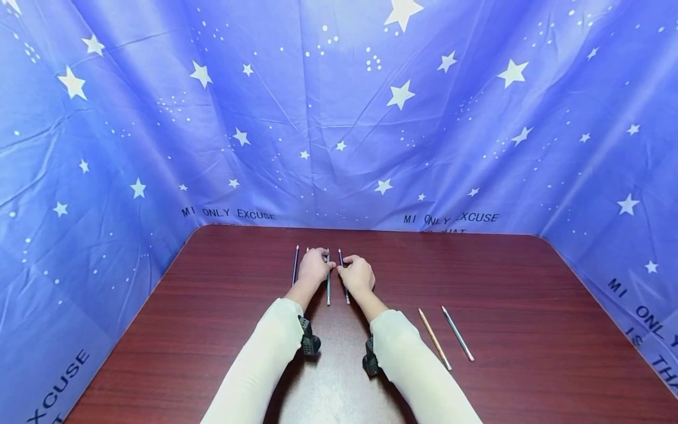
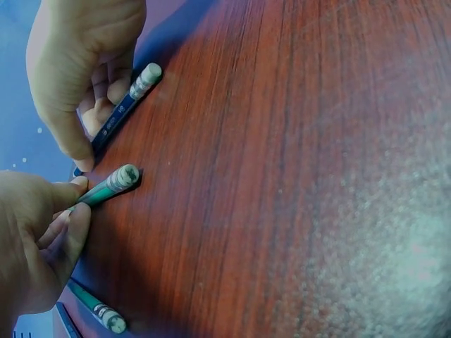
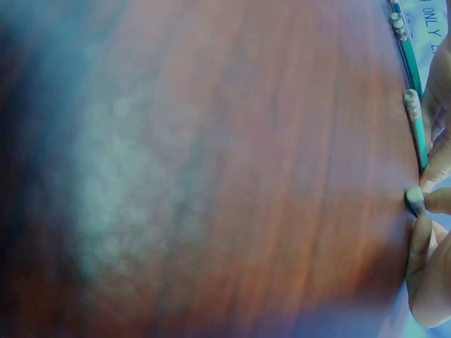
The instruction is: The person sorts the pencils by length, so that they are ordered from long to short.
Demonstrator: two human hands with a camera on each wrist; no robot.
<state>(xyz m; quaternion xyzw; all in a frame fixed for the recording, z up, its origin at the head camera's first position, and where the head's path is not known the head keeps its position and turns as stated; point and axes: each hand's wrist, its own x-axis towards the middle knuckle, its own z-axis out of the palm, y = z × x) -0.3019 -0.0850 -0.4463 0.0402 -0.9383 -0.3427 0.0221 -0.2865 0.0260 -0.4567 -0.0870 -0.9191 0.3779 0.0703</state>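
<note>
Near the far side of the table, my left hand point(image 1: 315, 266) pinches a green pencil point(image 2: 109, 186) between thumb and fingers. The pencil lies lengthwise, its eraser end pointing back toward me. Just to the right, my right hand point(image 1: 358, 275) pinches a dark blue pencil point(image 2: 121, 115) with a white eraser, its thumb and fingertips around the shaft. A narrow gap separates the two pencils. Left of the left hand lies another dark blue pencil point(image 1: 295, 265). A second green pencil point(image 2: 96, 307) lies beside it, mostly hidden by the left hand in the head view.
On the right of the brown wooden table point(image 1: 529, 282) lie a tan pencil point(image 1: 434, 338) and a silvery-green pencil point(image 1: 458, 333), both slanted. A blue curtain point(image 1: 339, 106) with white stars hangs around the table's back and sides.
</note>
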